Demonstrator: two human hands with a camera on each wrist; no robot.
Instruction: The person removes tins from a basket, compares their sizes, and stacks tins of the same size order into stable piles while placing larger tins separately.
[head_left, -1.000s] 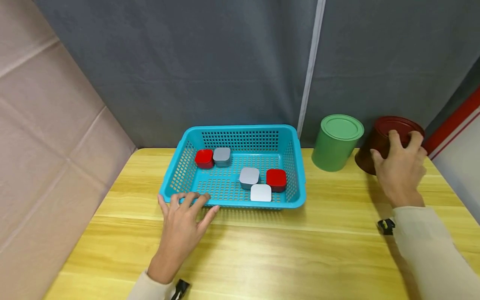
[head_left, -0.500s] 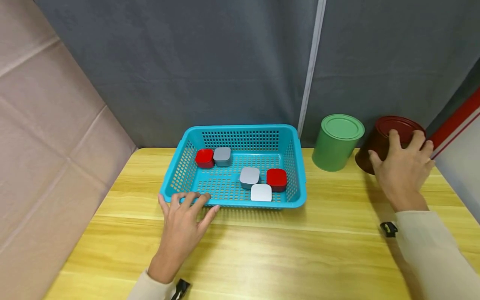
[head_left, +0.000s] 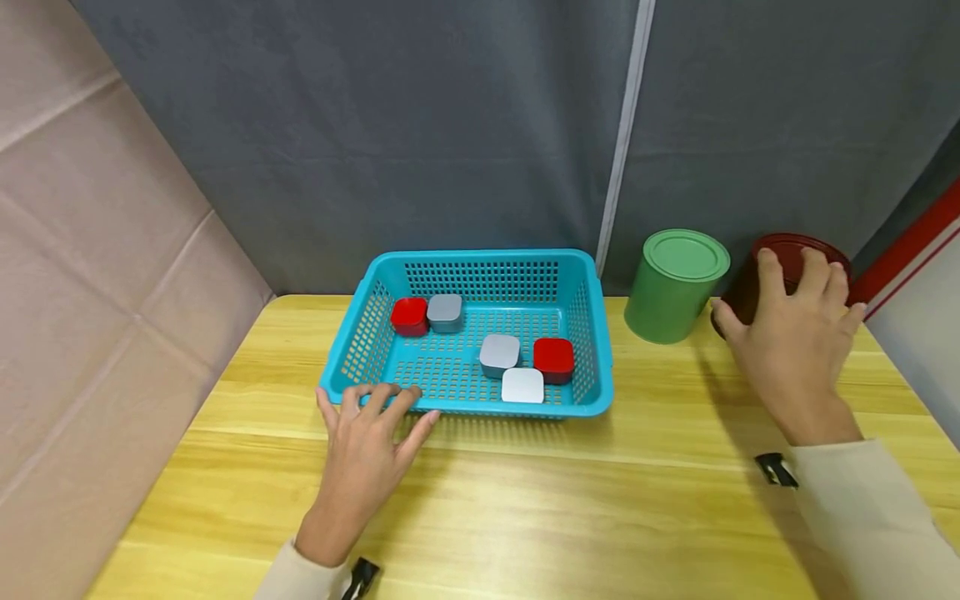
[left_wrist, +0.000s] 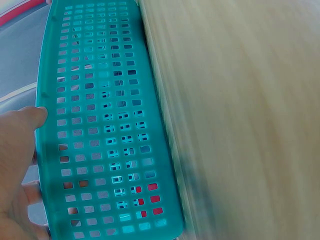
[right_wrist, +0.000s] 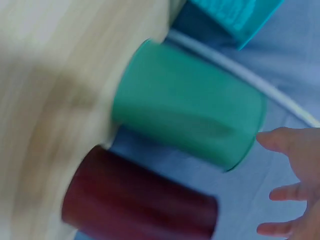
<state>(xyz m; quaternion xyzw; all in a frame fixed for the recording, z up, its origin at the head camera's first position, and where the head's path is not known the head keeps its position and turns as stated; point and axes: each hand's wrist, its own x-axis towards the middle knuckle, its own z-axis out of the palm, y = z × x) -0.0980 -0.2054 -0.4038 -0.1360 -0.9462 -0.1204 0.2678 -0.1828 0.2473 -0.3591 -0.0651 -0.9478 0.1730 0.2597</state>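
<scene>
A turquoise plastic basket [head_left: 465,406] holds several small rounded square blocks, among them a red one [head_left: 553,357], a grey one [head_left: 446,311] and a white one [head_left: 522,386]. My left hand [head_left: 363,454] grips the basket's front rim near its left corner; the left wrist view shows the thumb [left_wrist: 35,117] at the rim's outer side and other fingers behind the wall. At the far right, my right hand [head_left: 798,350] overlaps a dark red lidded can [head_left: 795,250] in the head view. Its fingers are spread and hold nothing; the right wrist view shows them apart from the dark red can.
Left of the dark red can stands a green lidded can [head_left: 675,287]. A grey curtain [head_left: 420,142] hangs behind the wooden table [head_left: 525,517]. Pale fabric [head_left: 112,292] borders the left side, and a white panel with a red edge [head_left: 918,317] the right.
My right hand has drawn back slightly towards me with its fingers more spread. The left hand, basket, blocks and cans look the same.
</scene>
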